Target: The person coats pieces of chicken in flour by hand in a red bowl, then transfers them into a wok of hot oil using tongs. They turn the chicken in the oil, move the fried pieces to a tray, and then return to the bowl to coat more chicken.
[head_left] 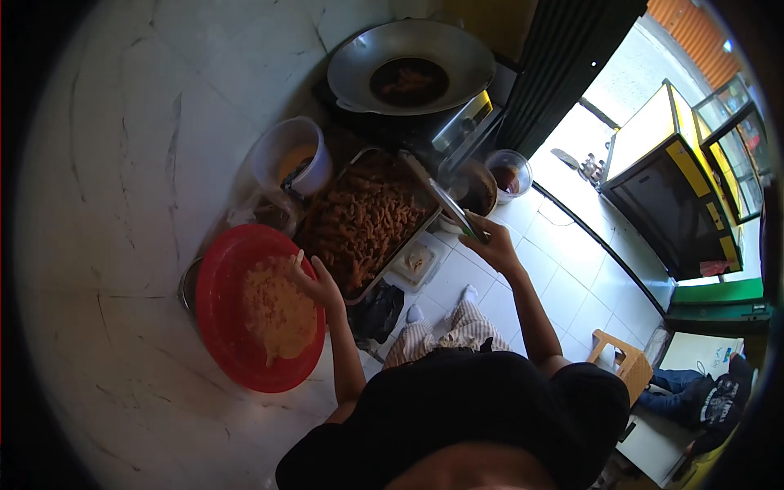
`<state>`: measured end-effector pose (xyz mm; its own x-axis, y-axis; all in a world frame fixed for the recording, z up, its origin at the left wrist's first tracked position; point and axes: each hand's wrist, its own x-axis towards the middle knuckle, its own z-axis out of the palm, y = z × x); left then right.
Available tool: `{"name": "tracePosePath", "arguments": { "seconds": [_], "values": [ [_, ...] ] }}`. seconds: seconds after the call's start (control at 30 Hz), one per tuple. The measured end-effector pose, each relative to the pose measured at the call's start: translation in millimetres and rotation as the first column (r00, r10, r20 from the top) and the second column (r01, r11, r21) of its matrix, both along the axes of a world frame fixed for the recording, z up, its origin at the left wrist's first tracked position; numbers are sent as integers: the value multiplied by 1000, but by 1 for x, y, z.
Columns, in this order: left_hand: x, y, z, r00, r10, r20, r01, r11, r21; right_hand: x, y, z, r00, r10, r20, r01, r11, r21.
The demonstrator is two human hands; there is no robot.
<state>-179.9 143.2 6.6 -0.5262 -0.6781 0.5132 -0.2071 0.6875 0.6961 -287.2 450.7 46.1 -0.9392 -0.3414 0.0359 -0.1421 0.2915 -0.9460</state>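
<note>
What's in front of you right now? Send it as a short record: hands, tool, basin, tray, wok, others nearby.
Left hand: fingers spread by the right edge of the red basin; contact unclear
Right hand: closed around metal tongs
Tongs: tips near the far end of the tray; contact unclear
Basin: pale, lumpy mixture inside
Tray: heaped with brown pieces
Wok: beyond the tray, dark liquid inside
Nearby: clear bucket, black bag
Other person: far right

The red basin hides most of a metal vessel beneath it; the wok above-right of the basin holds something blurred
</note>
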Motion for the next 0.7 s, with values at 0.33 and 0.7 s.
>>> {"name": "tracePosePath", "arguments": {
  "seconds": [0.33, 0.7],
  "values": [
    [-88, 204, -60, 766, -642, 25, 620, 749, 236, -21, 170, -3, 908, -415, 50, 416, 909, -1],
    [67, 231, -230, 283, -421, 862, -77, 886, 458, -132, 315, 7, 854, -518, 54, 521, 852, -61]
  ]
}}
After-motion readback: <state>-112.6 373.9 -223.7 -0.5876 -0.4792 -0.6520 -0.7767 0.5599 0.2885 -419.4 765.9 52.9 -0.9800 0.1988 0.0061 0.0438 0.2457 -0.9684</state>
